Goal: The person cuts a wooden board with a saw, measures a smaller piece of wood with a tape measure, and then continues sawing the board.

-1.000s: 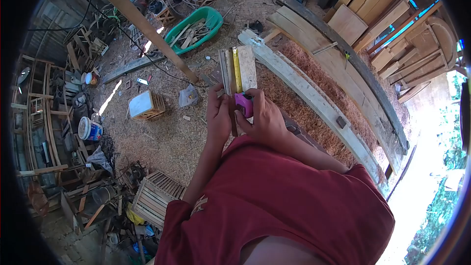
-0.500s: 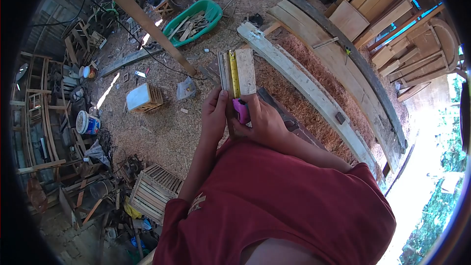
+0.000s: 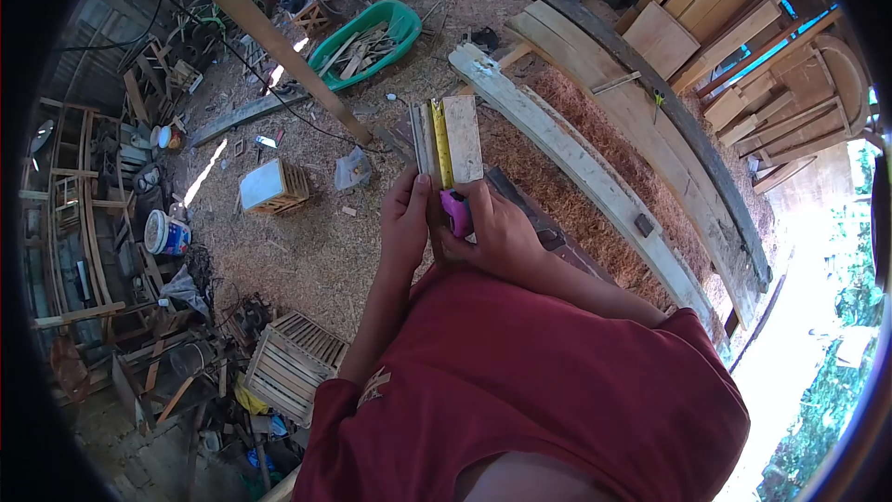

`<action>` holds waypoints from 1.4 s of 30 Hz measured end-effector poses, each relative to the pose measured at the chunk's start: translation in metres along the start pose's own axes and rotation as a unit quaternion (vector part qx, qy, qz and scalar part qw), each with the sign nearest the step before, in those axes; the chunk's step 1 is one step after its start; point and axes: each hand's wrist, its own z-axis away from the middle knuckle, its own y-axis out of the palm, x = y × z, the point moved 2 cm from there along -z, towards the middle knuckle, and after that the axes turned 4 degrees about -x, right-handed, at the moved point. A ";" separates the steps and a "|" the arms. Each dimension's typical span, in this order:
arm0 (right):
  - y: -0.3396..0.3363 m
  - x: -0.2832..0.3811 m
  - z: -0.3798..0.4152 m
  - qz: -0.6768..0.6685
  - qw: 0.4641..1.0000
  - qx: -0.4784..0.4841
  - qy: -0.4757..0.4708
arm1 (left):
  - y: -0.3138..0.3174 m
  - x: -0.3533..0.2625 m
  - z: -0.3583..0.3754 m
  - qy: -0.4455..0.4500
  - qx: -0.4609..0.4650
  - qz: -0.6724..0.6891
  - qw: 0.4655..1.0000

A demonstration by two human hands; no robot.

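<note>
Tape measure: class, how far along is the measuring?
Looks done: the yellow blade is drawn out along the wood.
In hand: the right hand holds the purple case, the left hand the wood's edge.
Left: the blade is not yet wound in; any marks are too small to tell.

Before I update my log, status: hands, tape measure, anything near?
Right hand closed on magenta tape measure; yellow blade out along pale flat board. Left hand gripping narrow wooden strip. Long white-stained beam beyond, rightward.
</note>
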 end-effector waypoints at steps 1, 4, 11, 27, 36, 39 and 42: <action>0.000 0.000 0.000 0.003 1.000 0.000 0.001 | 0.001 0.000 0.000 0.001 -0.001 -0.001 1.000; 0.001 -0.006 -0.001 -0.002 1.000 -0.018 0.009 | 0.002 -0.002 0.001 0.000 -0.001 -0.041 0.999; -0.030 -0.029 -0.035 0.059 0.982 -0.178 0.035 | 0.000 0.014 -0.006 -0.001 -0.007 -0.069 0.998; -0.012 -0.176 -0.001 -0.044 0.922 -0.100 0.371 | 0.012 0.109 -0.077 -0.227 -0.087 0.125 0.962; 0.080 -0.422 -0.007 -0.014 0.820 -0.133 0.557 | 0.049 0.212 -0.164 -0.338 -0.105 0.108 0.929; 0.104 -0.509 -0.018 0.066 0.852 -0.110 0.507 | 0.058 0.239 -0.184 -0.333 -0.124 0.093 0.930; 0.103 -0.543 -0.041 0.069 0.852 -0.092 0.510 | 0.062 0.264 -0.193 -0.363 -0.150 0.094 0.915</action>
